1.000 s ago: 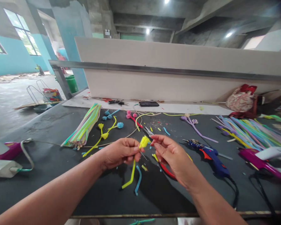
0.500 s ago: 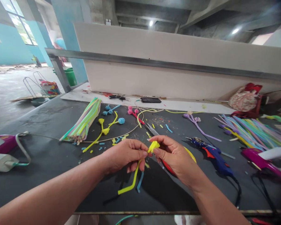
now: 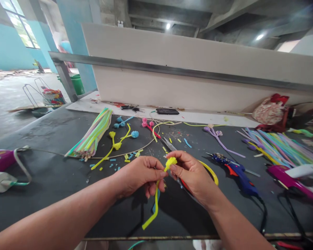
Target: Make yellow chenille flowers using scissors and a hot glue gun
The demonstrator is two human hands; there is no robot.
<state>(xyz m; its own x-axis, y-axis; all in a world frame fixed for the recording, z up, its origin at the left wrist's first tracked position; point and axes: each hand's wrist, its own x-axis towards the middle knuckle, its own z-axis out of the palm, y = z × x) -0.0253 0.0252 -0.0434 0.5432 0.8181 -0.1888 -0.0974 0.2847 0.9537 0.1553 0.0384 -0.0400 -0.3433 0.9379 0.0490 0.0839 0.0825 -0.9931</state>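
Between thumb and fingers, my left hand (image 3: 142, 175) pinches a bent yellow pipe cleaner stem (image 3: 155, 205) that hangs down over the dark table. At its top sits a small yellow pipe cleaner flower (image 3: 170, 161), which my right hand (image 3: 191, 172) grips between thumb and fingertips. Under my right hand lie scissors (image 3: 168, 143) with red and yellow handles, partly hidden by the hand. Behind the hanging stem, a blue pipe cleaner piece (image 3: 155, 203) rests on the table. Finished-looking yellow buds on a branched stem (image 3: 116, 145) lie beyond my left hand.
A blue glue gun (image 3: 236, 172) lies right of my right hand, a purple one (image 3: 292, 180) farther right. Pipe cleaner bundles (image 3: 92, 135) lie at left and right. Purple (image 3: 219, 137), pink (image 3: 147, 124) and blue flower stems (image 3: 122, 121), cut scraps and a phone (image 3: 167, 111) lie farther back.
The yellow stem has swung to the right and hangs more steeply, partly covering the blue piece. Both hands keep their grip on the yellow flower and stem.
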